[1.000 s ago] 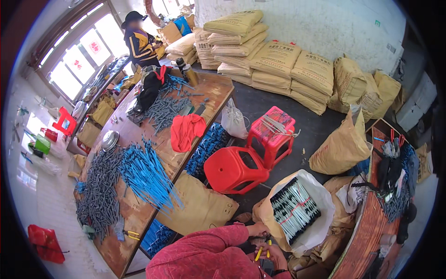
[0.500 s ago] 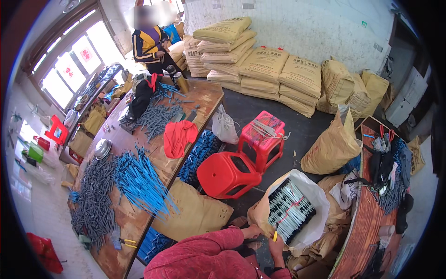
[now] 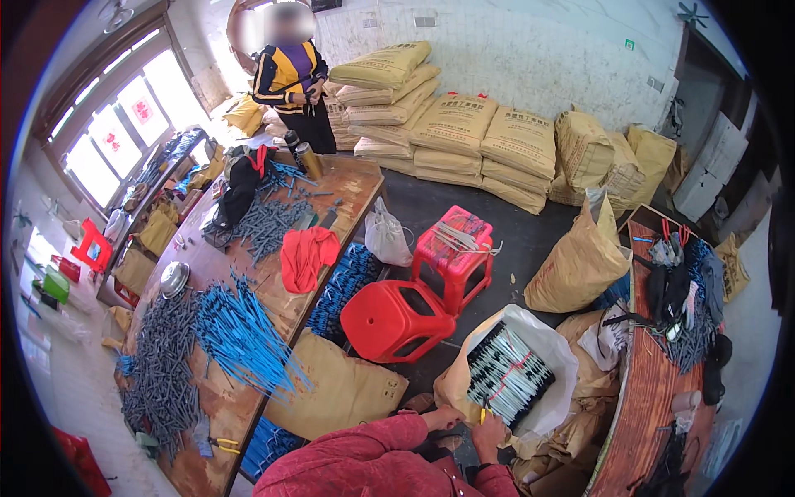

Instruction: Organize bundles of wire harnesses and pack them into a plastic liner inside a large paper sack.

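An open paper sack [image 3: 454, 374] with a white lining [image 3: 553, 340] stands in front of me. Bundles of thin pale rods with black ends [image 3: 507, 373], tied with red string, fill it. My left hand [image 3: 445, 417] is closed on the sack's near left rim. Just right of it, my right hand [image 3: 490, 432] grips yellow-handled pliers [image 3: 484, 412], which point toward the bundles at the sack's mouth. The tips of the pliers are too small to make out.
Left stands a wooden table [image 3: 348, 186] bearing blue rods [image 3: 248, 335], grey pieces [image 3: 161, 364] and another yellow-handled tool [image 3: 225, 445]. Red stools [image 3: 389, 319] stand ahead. A reddish bench [image 3: 654, 398] is at right. A person [image 3: 291, 79] stands beside stacked sacks [image 3: 455, 124].
My view has shifted slightly. My right hand and the pliers have moved a little up and left, closer to my left hand. The person at the back has turned and stands more upright.
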The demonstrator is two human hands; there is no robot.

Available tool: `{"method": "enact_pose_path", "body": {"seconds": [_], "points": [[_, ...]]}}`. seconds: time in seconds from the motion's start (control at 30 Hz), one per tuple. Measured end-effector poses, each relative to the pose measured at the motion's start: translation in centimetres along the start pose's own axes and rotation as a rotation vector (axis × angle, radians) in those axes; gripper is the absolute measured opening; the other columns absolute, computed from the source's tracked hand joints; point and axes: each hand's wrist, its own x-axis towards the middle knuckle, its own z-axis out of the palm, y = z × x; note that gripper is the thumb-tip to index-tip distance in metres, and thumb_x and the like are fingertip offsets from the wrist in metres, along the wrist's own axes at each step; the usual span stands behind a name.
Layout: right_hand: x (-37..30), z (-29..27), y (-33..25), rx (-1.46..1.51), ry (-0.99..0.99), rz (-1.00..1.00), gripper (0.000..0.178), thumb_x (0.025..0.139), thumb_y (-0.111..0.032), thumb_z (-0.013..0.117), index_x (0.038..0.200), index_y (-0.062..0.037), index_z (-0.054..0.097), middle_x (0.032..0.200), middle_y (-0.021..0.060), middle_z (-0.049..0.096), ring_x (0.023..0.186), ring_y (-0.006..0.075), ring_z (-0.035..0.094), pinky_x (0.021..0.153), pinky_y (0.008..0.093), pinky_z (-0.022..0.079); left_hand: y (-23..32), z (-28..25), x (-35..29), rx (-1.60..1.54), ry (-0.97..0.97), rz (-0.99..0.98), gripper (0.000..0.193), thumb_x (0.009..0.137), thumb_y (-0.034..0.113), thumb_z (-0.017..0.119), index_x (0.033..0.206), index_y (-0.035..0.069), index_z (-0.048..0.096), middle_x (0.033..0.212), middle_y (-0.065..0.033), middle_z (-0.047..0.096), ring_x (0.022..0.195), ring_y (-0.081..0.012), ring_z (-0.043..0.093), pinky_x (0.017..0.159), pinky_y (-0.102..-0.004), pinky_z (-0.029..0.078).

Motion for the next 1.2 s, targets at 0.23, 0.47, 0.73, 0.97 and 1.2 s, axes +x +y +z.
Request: {"method": "enact_pose_path", "body": {"seconds": [0.23, 0.47, 0.73, 0.97, 1.2], "points": [[-0.3, 0.5, 2.8, -0.013, 0.084, -0.098, 0.023, 0.079, -0.019, 0.065, 0.101, -0.0106, 0.064, 0.092, 0.0158, 0.061, 0.085, 0.0361, 0.061, 0.072, 0.0466, 0.049, 0.1, -0.2, 0.9, -0.008, -0.025, -0.005, 0.025, 0.076, 0.006, 0.072, 0.061, 0.009, 0.053, 0.054, -0.0017, 0.051, 0.042, -0.0101, 0.044, 0.039, -0.0241, 0.025], [0.7, -0.4, 2.0, 0.344, 0.182, -0.198, 0.022, 0.081, -0.019, 0.062, 0.102, -0.0099, 0.063, 0.095, 0.0138, 0.062, 0.088, 0.0352, 0.061, 0.073, 0.0452, 0.049, -0.2, -0.9, 2.0, 0.058, -0.073, 0.046, 0.02, 0.079, 0.008, 0.07, 0.065, 0.008, 0.056, 0.057, -0.0009, 0.053, 0.044, -0.0101, 0.047, 0.039, -0.0241, 0.029], [1.7, -0.6, 2.1, 0.136, 0.154, -0.197, 0.028, 0.076, -0.013, 0.067, 0.104, -0.0096, 0.064, 0.095, 0.0126, 0.058, 0.087, 0.034, 0.06, 0.071, 0.0445, 0.048, -0.5, -0.7, 2.6, 0.082, -0.093, -0.007, 0.009, 0.081, 0.012, 0.071, 0.078, 0.006, 0.065, 0.066, -0.0006, 0.062, 0.053, -0.0078, 0.054, 0.047, -0.0223, 0.041], [1.7, -0.3, 3.4, 0.052, 0.138, -0.148, 0.024, 0.08, -0.024, 0.063, 0.101, -0.0112, 0.065, 0.092, 0.0138, 0.063, 0.079, 0.0355, 0.063, 0.066, 0.0479, 0.048, -0.4, -0.6, 1.3, 0.129, -0.047, -0.01, 0.01, 0.082, 0.014, 0.072, 0.08, 0.006, 0.066, 0.069, 0.0003, 0.064, 0.054, -0.0062, 0.051, 0.048, -0.0219, 0.038], [1.9, 0.5, 4.8, 0.065, 0.109, -0.011, 0.023, 0.08, -0.029, 0.065, 0.094, -0.0106, 0.063, 0.087, 0.0162, 0.064, 0.079, 0.0363, 0.064, 0.065, 0.048, 0.049, -0.7, -0.7, 2.0, 0.129, 0.036, 0.025, 0.017, 0.079, 0.016, 0.075, 0.071, 0.004, 0.067, 0.058, -0.0003, 0.056, 0.042, -0.009, 0.042, 0.037, -0.0264, 0.027]]}}
